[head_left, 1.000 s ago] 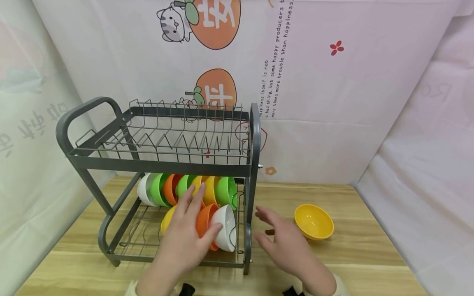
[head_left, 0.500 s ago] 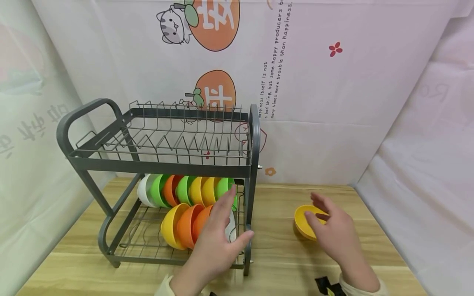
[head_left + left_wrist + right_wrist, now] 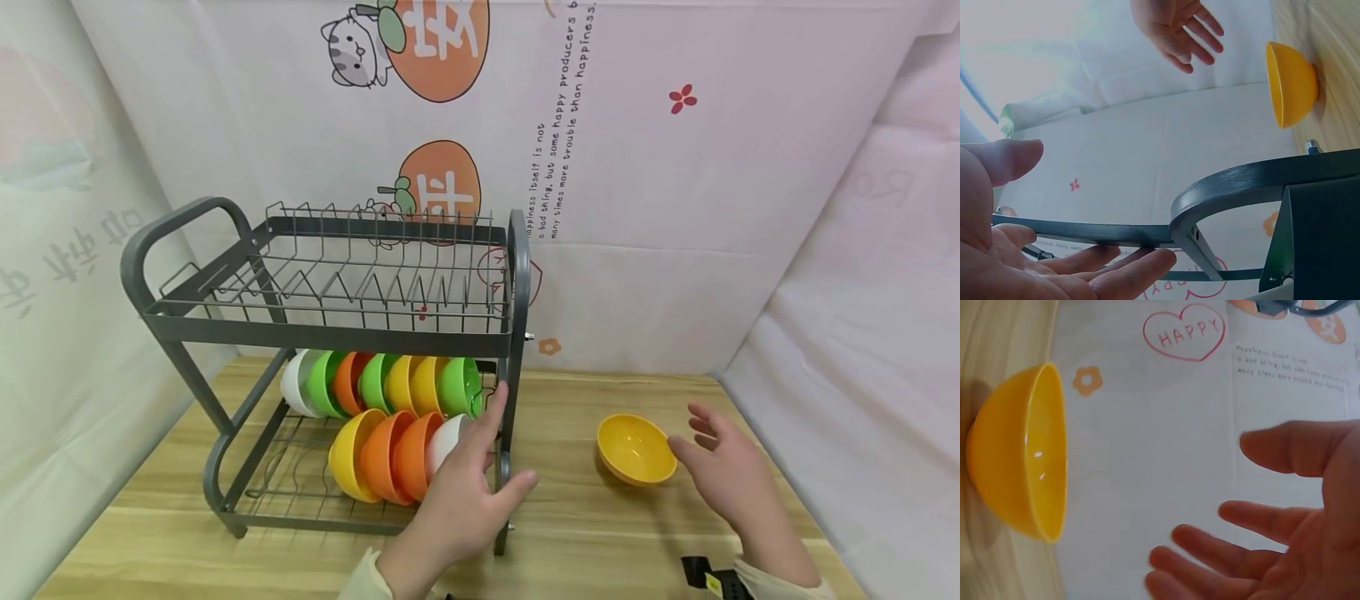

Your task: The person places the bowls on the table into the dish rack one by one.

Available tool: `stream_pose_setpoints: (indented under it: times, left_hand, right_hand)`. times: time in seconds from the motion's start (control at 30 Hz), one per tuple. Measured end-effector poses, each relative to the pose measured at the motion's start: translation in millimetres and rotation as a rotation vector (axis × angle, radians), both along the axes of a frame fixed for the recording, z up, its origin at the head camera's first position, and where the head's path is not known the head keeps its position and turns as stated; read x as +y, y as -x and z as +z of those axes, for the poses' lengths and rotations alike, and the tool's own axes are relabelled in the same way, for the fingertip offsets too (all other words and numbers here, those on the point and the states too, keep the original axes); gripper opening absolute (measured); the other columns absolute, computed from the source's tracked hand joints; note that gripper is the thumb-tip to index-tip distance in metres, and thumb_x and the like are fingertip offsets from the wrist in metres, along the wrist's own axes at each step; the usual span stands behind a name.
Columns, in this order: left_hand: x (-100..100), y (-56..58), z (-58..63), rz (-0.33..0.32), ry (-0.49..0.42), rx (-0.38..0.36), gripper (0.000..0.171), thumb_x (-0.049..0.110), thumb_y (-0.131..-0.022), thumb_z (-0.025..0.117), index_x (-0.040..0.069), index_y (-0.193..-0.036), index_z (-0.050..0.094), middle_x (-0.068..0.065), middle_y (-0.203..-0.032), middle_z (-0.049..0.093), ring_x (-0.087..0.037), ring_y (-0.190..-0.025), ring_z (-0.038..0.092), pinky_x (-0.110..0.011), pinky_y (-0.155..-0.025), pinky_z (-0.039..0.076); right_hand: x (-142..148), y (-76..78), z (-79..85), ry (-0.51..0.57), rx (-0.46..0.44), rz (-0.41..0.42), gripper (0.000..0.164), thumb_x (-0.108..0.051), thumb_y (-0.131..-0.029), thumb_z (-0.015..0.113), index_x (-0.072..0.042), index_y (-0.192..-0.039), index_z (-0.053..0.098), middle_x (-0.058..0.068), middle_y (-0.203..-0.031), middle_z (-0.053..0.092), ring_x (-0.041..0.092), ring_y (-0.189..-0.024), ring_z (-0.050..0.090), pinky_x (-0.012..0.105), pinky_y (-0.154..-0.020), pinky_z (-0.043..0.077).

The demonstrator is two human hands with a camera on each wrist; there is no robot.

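Observation:
A yellow bowl (image 3: 637,450) stands upright on the wooden table, right of the dish rack. Just right of it hovers my right hand (image 3: 731,475), fingers loosely bent and holding nothing; the right wrist view shows a gap between the fingers and the bowl (image 3: 1013,453). My left hand (image 3: 461,500) is in front of the rack's right end, fingers extended and thumb spread, with nothing in it. It partly covers a white bowl (image 3: 447,442) on the lower tier. Left of that bowl, two orange bowls (image 3: 382,458) and a yellow bowl (image 3: 348,458) stand on edge in the front row.
The dark grey two-tier dish rack (image 3: 337,333) occupies the left of the table (image 3: 585,533). Behind the front row, several white, green, orange and yellow bowls (image 3: 322,383) stand in a back row. A printed white cloth (image 3: 637,208) hangs behind.
My right hand has moved right, from beside the rack, passing over the yellow bowl to its right side. My left hand has shifted right, uncovering the front-row yellow and orange bowls.

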State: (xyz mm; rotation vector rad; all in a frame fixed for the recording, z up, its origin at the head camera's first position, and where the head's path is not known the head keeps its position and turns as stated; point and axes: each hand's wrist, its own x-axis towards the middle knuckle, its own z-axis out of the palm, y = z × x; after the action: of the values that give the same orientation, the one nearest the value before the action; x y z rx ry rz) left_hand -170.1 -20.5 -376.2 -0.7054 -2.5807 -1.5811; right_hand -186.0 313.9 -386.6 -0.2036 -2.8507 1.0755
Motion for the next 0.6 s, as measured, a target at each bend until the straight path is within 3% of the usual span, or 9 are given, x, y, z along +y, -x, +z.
stream_pose_setpoints:
  times: [0.23, 0.4, 0.5, 0.6]
  left_hand:
    - [1.4, -0.2, -1.0, 0.012, 0.008, 0.043, 0.090, 0.035, -0.093, 0.069, 0.045, -0.158, 0.007, 0.004, -0.160, 0.026, -0.019, -0.128, 0.048, -0.042, -0.101, 0.046]
    - [2.3, 0.3, -1.9, 0.012, 0.011, 0.045, 0.091, 0.033, -0.094, 0.069, 0.044, -0.159, 0.006, 0.001, -0.158, 0.029, -0.021, -0.125, 0.052, -0.039, -0.098, 0.049]
    - [2.7, 0.2, -1.8, 0.005, 0.011, 0.038, 0.090, 0.034, -0.094, 0.068, 0.044, -0.159, 0.006, 0.001, -0.160, 0.026, -0.024, -0.120, 0.056, -0.038, -0.096, 0.050]
    - [3.4, 0.1, -1.7, 0.000, 0.015, 0.028, 0.090, 0.034, -0.095, 0.067, 0.044, -0.158, 0.005, 0.002, -0.161, 0.022, -0.026, -0.116, 0.059, -0.039, -0.095, 0.051]
  right_hand:
    - [16.9, 7.2, -14.3, 0.040, -0.233, 0.074, 0.102, -0.058, -0.093, 0.060, 0.001, -0.158, 0.007, 0.042, -0.152, 0.014, 0.062, -0.131, 0.025, 0.072, -0.094, 0.037]
    - [19.8, 10.5, -27.0, 0.120, -0.263, 0.080, 0.104, -0.054, -0.091, 0.065, 0.000, -0.158, 0.007, 0.042, -0.153, 0.007, 0.063, -0.133, 0.018, 0.074, -0.099, 0.029]
    - [20.5, 12.5, -34.9, 0.159, -0.263, 0.089, 0.097, -0.049, -0.093, 0.066, 0.000, -0.158, 0.012, 0.045, -0.150, 0.010, 0.062, -0.131, 0.027, 0.069, -0.097, 0.038]
    - [21.0, 14.0, -44.3, 0.258, -0.271, 0.098, 0.086, -0.039, -0.096, 0.065, 0.002, -0.156, 0.019, 0.048, -0.147, 0.013, 0.052, -0.116, 0.051, 0.056, -0.089, 0.050]
